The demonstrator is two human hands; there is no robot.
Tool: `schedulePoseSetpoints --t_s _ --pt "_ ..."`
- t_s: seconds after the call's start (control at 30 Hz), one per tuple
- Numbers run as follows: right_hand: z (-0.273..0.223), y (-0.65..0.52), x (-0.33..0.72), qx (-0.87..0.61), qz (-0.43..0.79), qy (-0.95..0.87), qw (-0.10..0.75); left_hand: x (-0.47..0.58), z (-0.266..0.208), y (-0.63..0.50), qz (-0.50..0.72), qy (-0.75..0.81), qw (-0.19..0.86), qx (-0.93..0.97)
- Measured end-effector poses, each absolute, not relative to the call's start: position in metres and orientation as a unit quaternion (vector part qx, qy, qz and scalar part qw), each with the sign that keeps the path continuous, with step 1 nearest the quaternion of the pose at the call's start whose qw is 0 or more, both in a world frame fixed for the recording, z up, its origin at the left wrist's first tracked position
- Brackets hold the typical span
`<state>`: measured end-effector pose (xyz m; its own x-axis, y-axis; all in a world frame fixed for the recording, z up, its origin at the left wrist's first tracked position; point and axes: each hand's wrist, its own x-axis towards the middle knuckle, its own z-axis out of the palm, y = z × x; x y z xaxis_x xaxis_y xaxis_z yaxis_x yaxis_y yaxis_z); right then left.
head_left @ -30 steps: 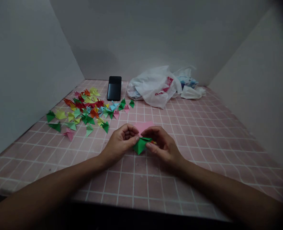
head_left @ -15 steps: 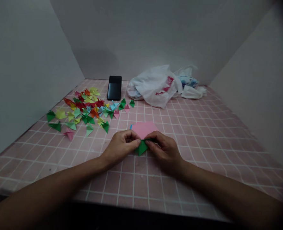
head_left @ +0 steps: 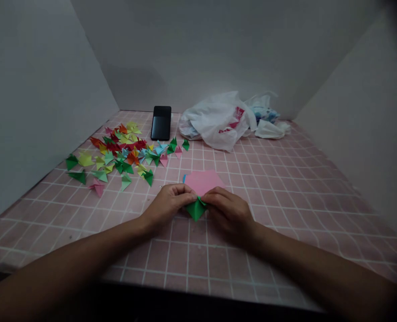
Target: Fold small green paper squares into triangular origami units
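A folded piece of green origami paper (head_left: pixel 196 210) is pinched between my two hands, one corner pointing down toward me. My left hand (head_left: pixel 169 203) grips its upper left part between thumb and fingers. On the upper right, the fingers of my right hand (head_left: pixel 231 212) are closed on it, hiding that edge. Just beyond my fingertips lies a stack of pink paper sheets (head_left: pixel 203 180), with a bit of blue showing at its left edge.
Many small folded paper cranes (head_left: pixel 121 154) in several colours lie at the left. A black phone (head_left: pixel 161 124) leans near the back wall. Crumpled white plastic bags (head_left: pixel 216 118) sit at the back. The checked pink tablecloth (head_left: pixel 285 201) covers the table, with walls on three sides.
The green paper shows more of its face now, spread wider between my hands. My right fingers have shifted over its upper right edge.
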<state>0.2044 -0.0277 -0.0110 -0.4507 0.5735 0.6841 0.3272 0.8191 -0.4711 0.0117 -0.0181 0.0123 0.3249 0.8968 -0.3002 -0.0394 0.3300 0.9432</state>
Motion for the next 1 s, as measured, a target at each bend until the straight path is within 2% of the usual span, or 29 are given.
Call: schedulePoseSetpoints --t_s 0.4,0.6,0.73,1.0 --pt "-0.012 -0.0269 0.2041 -0.271 0.147 -0.836 0.455 0.0124 0.0112 -0.0182 0.347 0.444 0.668 0.487" --pt "-0.0143 -0.0281 0.2049 -0.315 0.199 -0.808 0.456 0.0116 0.0127 -0.0181 0.352 0.435 0.642 0.524" --pt "-0.0146 -0.0289 0.2035 -0.358 0.269 -0.767 0.46 0.0114 0.0128 -0.0167 0.349 0.431 0.637 0.536" --pt "-0.0106 -0.0278 0.202 -0.348 0.503 -0.632 0.477 0.0121 0.0078 -0.0159 0.376 0.448 0.633 0.507"
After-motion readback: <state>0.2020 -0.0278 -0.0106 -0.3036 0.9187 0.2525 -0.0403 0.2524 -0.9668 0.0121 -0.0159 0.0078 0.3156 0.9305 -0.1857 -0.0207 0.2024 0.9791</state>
